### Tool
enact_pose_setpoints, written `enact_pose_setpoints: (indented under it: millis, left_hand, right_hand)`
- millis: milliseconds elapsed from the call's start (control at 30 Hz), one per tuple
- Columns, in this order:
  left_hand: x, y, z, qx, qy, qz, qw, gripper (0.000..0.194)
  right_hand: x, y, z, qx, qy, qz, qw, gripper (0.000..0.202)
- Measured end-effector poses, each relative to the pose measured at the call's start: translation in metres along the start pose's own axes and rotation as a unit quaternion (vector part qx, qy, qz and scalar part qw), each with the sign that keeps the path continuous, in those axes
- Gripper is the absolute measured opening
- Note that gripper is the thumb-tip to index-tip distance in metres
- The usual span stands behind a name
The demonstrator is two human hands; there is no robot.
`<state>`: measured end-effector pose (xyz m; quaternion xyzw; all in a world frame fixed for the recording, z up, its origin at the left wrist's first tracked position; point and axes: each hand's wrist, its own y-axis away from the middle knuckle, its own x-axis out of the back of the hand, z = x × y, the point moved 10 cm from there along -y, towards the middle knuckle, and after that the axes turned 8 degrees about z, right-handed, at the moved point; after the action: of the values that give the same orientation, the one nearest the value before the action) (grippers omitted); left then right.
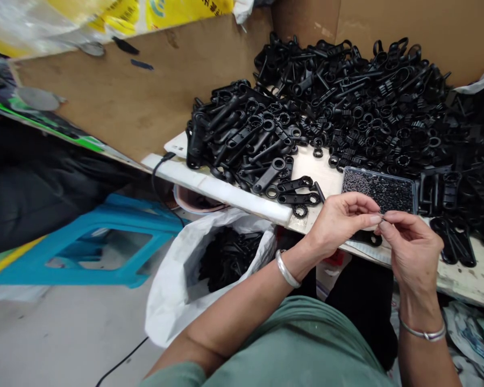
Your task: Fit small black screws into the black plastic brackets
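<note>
My left hand (341, 220) and my right hand (413, 244) meet fingertip to fingertip above the table's front edge. Both are pinched closed around something too small and hidden to name. Just behind them lies a clear shallow box (377, 189) full of tiny dark pieces. A black part (368, 238) shows partly beneath the hands on the table. Left of the hands are black arm-shaped parts (298, 199) with ringed ends and a black ring (300, 211).
A large heap of black parts (347, 97) covers the back of the table (314, 174). Below the left edge, a white sack (173, 279) holds black pieces. A blue stool (84, 242) stands on the floor, with a cable (123, 360) nearby.
</note>
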<state>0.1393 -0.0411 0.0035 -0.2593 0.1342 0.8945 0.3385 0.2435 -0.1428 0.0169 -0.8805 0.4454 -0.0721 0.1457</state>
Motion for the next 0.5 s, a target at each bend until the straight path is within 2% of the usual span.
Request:
enact_pose_setpoints:
  millis: [200, 333, 500]
  left_hand:
    - [0.004, 0.000, -0.002, -0.015, 0.000, 0.013, 1.000, 0.034]
    - [0.007, 0.001, 0.000, -0.049, -0.019, 0.027, 0.998, 0.030]
    - [0.007, 0.002, 0.003, -0.091, -0.072, 0.026, 0.993, 0.012]
  right_hand:
    - [0.008, 0.008, -0.012, 0.020, 0.113, 0.048, 0.992, 0.012]
    - [0.007, 0.015, -0.020, 0.039, 0.175, 0.047, 0.983, 0.015]
    - [0.000, 0.016, -0.035, 0.135, 0.259, 0.030, 0.956, 0.012]
